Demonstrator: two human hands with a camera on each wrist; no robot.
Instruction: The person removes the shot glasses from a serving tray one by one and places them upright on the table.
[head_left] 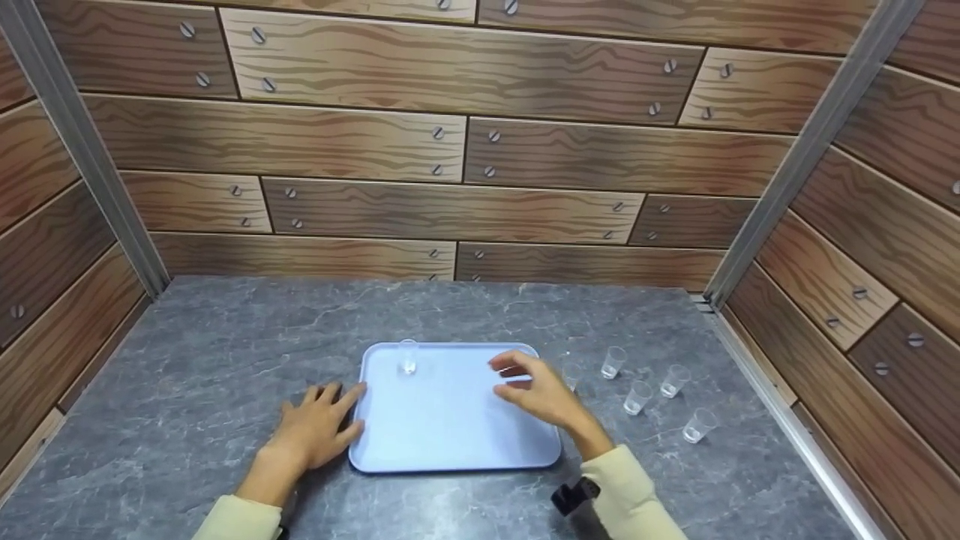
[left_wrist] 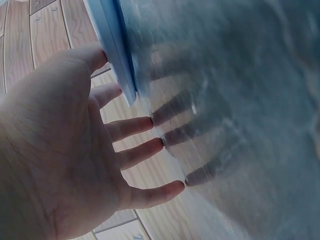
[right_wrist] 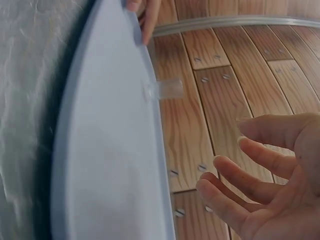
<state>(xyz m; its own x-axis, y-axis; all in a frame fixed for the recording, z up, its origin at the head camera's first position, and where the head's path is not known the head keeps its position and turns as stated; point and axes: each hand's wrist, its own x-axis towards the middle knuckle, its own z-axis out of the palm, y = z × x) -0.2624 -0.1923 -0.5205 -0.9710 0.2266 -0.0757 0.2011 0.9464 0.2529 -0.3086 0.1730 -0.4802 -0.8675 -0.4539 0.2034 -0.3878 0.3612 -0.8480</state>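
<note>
A light blue tray (head_left: 450, 442) lies on the table. Near its far left corner a small transparent cup (head_left: 408, 358) stands upright; the right wrist view shows the same cup (right_wrist: 167, 89). My left hand (head_left: 315, 431) has its fingers spread on the tabletop, with the thumb and index fingertips at the tray's left edge. Over the tray's right part hovers my right hand (head_left: 536, 390), fingers loosely bent and apart, nothing between them. Just beyond that hand, another cup (head_left: 571, 377) is partly hidden by it.
Several more transparent cups, among them a far one (head_left: 613, 363) and a near one (head_left: 699, 426), stand to the right of the tray on the grey marbled table (head_left: 247, 337). Wood-patterned walls (head_left: 375, 142) enclose the back and both sides, with metal posts (head_left: 810, 150) at the corners.
</note>
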